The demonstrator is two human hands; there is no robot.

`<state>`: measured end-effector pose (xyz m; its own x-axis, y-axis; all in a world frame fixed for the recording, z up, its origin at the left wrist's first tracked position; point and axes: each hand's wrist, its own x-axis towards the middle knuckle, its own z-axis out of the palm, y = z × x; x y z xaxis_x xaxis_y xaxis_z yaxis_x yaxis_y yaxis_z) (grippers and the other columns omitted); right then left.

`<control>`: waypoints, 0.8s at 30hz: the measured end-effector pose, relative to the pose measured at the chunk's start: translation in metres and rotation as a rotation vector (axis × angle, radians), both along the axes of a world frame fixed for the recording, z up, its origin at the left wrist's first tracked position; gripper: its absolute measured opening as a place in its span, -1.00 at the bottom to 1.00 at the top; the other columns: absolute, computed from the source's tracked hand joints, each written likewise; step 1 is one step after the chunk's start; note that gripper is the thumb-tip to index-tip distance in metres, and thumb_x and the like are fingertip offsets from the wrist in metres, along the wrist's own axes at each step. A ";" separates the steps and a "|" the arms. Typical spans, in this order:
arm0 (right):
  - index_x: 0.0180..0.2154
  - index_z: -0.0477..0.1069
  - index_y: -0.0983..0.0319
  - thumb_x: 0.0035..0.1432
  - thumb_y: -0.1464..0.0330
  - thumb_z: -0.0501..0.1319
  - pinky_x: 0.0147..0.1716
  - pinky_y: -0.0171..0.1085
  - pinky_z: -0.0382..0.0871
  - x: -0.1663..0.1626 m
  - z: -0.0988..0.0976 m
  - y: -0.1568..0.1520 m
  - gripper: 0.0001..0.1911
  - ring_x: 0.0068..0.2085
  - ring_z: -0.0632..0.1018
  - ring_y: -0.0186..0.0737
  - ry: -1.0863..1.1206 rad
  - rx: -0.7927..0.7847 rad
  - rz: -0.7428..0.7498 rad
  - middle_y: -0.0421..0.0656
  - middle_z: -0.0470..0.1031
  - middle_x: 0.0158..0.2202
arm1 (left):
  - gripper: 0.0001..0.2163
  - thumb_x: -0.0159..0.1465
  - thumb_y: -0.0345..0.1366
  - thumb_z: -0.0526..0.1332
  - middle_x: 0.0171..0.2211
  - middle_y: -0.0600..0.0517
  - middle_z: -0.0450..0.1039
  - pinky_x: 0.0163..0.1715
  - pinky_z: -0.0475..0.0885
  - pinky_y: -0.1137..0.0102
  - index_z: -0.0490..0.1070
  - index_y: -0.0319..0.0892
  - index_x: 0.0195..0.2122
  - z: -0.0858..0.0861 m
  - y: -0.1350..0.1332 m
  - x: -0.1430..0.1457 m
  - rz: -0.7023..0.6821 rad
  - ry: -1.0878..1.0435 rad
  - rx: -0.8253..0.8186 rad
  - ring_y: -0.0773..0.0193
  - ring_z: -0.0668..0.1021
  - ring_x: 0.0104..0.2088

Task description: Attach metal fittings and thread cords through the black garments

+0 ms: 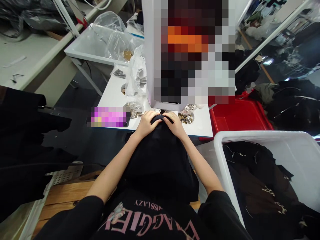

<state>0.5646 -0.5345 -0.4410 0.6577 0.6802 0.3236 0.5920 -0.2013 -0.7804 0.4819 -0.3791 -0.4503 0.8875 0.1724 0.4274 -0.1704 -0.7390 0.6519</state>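
A black garment [160, 156] hangs from the front of the white worktable down over my lap. My left hand [148, 122] pinches its upper edge, thumb toward the middle. From the other side my right hand [174, 122] grips the same edge, so both thumbs nearly meet. The held edge sits at the foot of a tall white machine [153, 66], whose working part is mostly hidden behind my fingers and the cloth. Close to my right hand is a round dish of small metal fasteners [186, 118]. Another dish of metal pieces [135, 114] lies beside my left hand.
A phone with a blurred screen [108, 116] lies at the table's left. Plastic bags [136, 73] stand behind it. To the right are a red bin [240, 115] and a white tub [262, 135] of dark garments. Dark cloth [22, 143] hangs at far left.
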 end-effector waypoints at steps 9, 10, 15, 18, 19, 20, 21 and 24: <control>-0.14 0.42 0.16 0.18 0.33 0.15 0.00 -0.18 0.26 0.002 -0.009 0.002 -0.80 -0.07 0.41 -0.18 -0.128 0.004 -0.028 -0.11 0.42 -0.15 | -0.79 0.19 -0.21 0.21 -0.20 -0.04 0.48 -0.06 0.30 0.31 0.41 -0.19 -0.19 -0.003 0.001 0.001 0.004 -0.014 -0.005 0.18 0.46 -0.14; -0.13 0.42 0.17 0.18 0.33 0.15 0.00 -0.18 0.26 0.001 -0.010 0.002 -0.80 -0.07 0.41 -0.18 -0.138 0.013 -0.029 -0.11 0.42 -0.14 | -0.78 0.18 -0.21 0.21 -0.21 -0.04 0.48 -0.05 0.30 0.31 0.42 -0.19 -0.20 -0.003 0.001 0.001 0.003 -0.022 -0.010 0.18 0.46 -0.14; -0.12 0.41 0.18 0.19 0.33 0.13 0.01 -0.17 0.25 -0.002 -0.010 0.001 -0.78 -0.07 0.41 -0.18 -0.149 0.010 -0.044 -0.10 0.43 -0.15 | -0.77 0.18 -0.19 0.20 -0.22 -0.04 0.47 -0.06 0.31 0.30 0.42 -0.18 -0.19 -0.003 -0.001 0.000 0.010 0.002 -0.021 0.17 0.46 -0.15; -0.12 0.41 0.19 0.19 0.34 0.12 0.00 -0.18 0.26 -0.002 -0.008 0.001 -0.78 -0.07 0.41 -0.19 -0.151 0.004 -0.021 -0.09 0.43 -0.15 | -0.75 0.18 -0.16 0.19 -0.20 -0.06 0.47 -0.05 0.30 0.28 0.43 -0.18 -0.18 -0.004 -0.001 0.000 0.024 0.008 0.002 0.15 0.46 -0.14; -0.12 0.41 0.20 0.19 0.34 0.12 0.00 -0.18 0.26 -0.002 -0.007 0.001 -0.78 -0.07 0.41 -0.19 -0.156 0.000 -0.017 -0.09 0.43 -0.15 | -0.74 0.18 -0.16 0.19 -0.20 -0.06 0.47 -0.04 0.29 0.27 0.43 -0.18 -0.18 -0.004 -0.001 0.001 0.031 0.006 0.013 0.15 0.46 -0.13; -0.12 0.41 0.20 0.19 0.34 0.12 0.00 -0.18 0.26 -0.001 -0.007 0.000 -0.78 -0.07 0.41 -0.19 -0.160 -0.006 -0.016 -0.09 0.44 -0.15 | -0.74 0.18 -0.16 0.19 -0.20 -0.06 0.48 -0.04 0.29 0.27 0.43 -0.18 -0.18 -0.005 -0.001 0.001 0.038 0.005 0.024 0.14 0.46 -0.13; -0.12 0.41 0.20 0.19 0.34 0.12 0.00 -0.18 0.26 -0.001 -0.007 0.000 -0.78 -0.07 0.41 -0.19 -0.163 -0.013 -0.017 -0.09 0.44 -0.15 | -0.74 0.18 -0.16 0.19 -0.20 -0.05 0.48 -0.04 0.28 0.26 0.43 -0.18 -0.18 -0.005 -0.001 0.001 0.043 0.003 0.033 0.14 0.46 -0.13; -0.12 0.42 0.23 0.20 0.35 0.11 -0.02 -0.18 0.26 -0.001 -0.007 0.000 -0.78 -0.08 0.42 -0.19 -0.170 -0.021 -0.019 -0.07 0.44 -0.16 | -0.74 0.18 -0.16 0.19 -0.21 -0.05 0.48 -0.05 0.29 0.27 0.44 -0.19 -0.18 -0.005 -0.001 0.001 0.042 -0.008 0.050 0.14 0.46 -0.14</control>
